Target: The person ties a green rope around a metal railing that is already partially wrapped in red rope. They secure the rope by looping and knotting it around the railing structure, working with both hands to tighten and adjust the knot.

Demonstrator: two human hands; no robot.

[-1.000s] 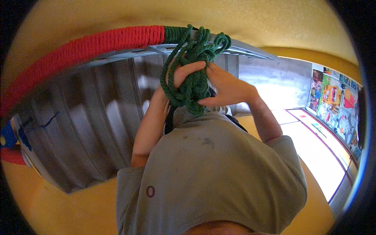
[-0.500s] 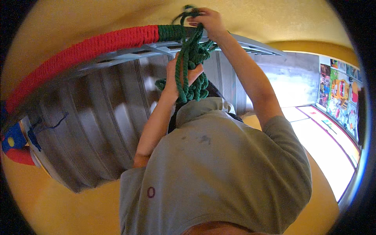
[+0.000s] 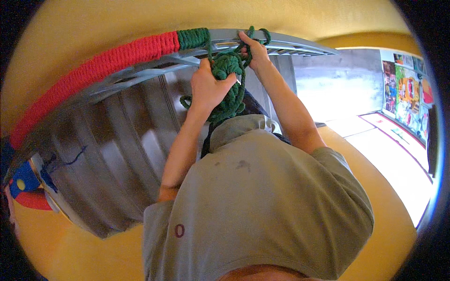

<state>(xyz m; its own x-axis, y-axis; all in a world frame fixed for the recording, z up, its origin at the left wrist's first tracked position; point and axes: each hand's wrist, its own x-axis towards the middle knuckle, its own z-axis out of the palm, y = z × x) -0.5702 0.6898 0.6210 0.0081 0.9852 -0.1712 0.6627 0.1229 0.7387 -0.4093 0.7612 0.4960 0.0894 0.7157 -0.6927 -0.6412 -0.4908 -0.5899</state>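
My left hand (image 3: pixel 209 89) is closed around a thick bundle of green rope (image 3: pixel 225 105), its thumb lying across the front. A strand runs up from around this hand to the green wrapping (image 3: pixel 193 38) on a curved grey metal rail (image 3: pixel 225 35). My right hand (image 3: pixel 256 52) pinches a loop of the same rope at the rail, just right of the bundle. Loose rope curls over the rail's top edge there. Left of the green turns, red rope (image 3: pixel 108 63) is wound tightly along the rail. Part of the bundle is hidden behind my left fingers.
Grey metal slats (image 3: pixel 187 61) run below the rail, with a ribbed grey panel (image 3: pixel 103 154) beneath. A yellow wall (image 3: pixel 117 18) stands close behind. At far left is a blue and red piece (image 3: pixel 23 175) with a yellow spot. Colourful pictures (image 3: pixel 408 98) hang at right.
My right hand has come down and slightly right, bringing the rope strand to the rail. My left hand has shifted up, and the bundle looks more gathered. The view has shifted slightly.
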